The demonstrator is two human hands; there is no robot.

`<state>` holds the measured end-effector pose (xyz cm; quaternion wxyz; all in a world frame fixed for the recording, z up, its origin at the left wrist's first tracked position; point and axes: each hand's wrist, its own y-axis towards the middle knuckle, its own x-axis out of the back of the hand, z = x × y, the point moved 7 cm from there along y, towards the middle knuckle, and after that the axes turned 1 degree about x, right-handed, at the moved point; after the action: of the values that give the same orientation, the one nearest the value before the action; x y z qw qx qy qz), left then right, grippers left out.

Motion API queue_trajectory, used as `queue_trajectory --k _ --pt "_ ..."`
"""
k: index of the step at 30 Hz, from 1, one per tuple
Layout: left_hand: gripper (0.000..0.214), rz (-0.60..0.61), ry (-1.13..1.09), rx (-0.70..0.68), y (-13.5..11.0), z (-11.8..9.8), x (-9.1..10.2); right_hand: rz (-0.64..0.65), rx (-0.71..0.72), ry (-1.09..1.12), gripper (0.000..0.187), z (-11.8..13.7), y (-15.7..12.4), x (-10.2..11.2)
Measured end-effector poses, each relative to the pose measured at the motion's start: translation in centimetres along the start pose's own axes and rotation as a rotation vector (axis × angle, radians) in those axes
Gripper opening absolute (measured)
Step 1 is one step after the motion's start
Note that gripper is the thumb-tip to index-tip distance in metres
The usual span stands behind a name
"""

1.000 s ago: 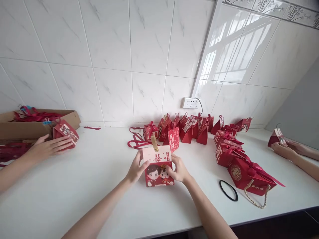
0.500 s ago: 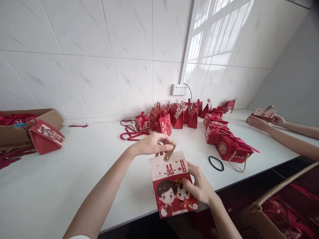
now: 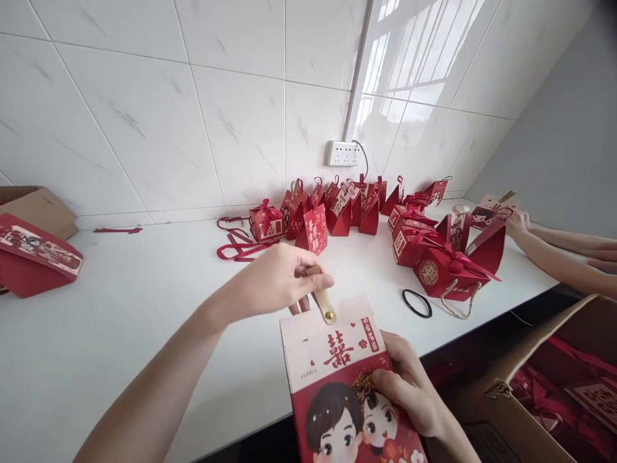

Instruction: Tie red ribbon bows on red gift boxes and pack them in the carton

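A red and white gift box (image 3: pixel 337 386), printed with two cartoon figures and a red character, is held upright near the counter's front edge. My left hand (image 3: pixel 284 276) pinches the gold strap (image 3: pixel 324 302) at its top, which a round stud fastens to the white part. My right hand (image 3: pixel 409 386) grips the box's right side, thumb on the front and fingers behind. Its lower end runs out of view. Beyond my left hand, a small red box (image 3: pixel 312 231) stands among several others.
Ribbon-tied red boxes (image 3: pixel 448 273) and a black ring (image 3: pixel 417 303) lie to the right on the white counter (image 3: pixel 216 379). An open carton (image 3: pixel 511 392) of red packages is at lower right. A co-worker's hands (image 3: pixel 523 225) are at far right. Loose red ribbon (image 3: pixel 231 251) lies near the wall.
The gift box is nearer to me, and the strap now leans left in my left hand's pinch. Two more red packages stand behind the ribbon-tied boxes, near the co-worker. The view has shifted.
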<state>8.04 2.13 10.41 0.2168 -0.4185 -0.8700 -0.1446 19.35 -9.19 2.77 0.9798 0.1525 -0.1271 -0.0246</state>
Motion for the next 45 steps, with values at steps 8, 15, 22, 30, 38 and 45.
queue_trajectory --k 8,15,22,30,38,45 --pt "0.042 -0.277 -0.036 0.052 0.6 1.9 5.1 -0.061 -0.185 0.317 0.018 -0.3 -1.0 -1.0" --pt "0.052 -0.099 -0.113 0.056 1.1 2.3 3.3 -0.519 -0.344 0.67 0.05 -3.2 -0.3 0.5" --pt "0.068 -0.08 -0.24 -0.037 -0.7 -0.1 0.4 -0.426 -0.344 0.876 0.038 -4.7 -0.7 -1.5" --pt "0.062 -0.225 0.037 -0.097 -1.0 -0.7 -0.4 -0.458 -0.322 0.939 0.029 -4.5 -1.1 -2.1" --pt "0.042 -0.198 0.132 -0.129 -1.2 -1.1 -0.1 -0.451 -0.38 1.084 0.022 -3.4 -1.0 -2.9" --pt "0.054 -0.345 0.018 -0.158 -1.8 -2.1 -0.2 -0.449 -0.295 1.092 0.024 -3.0 -0.6 -2.4"
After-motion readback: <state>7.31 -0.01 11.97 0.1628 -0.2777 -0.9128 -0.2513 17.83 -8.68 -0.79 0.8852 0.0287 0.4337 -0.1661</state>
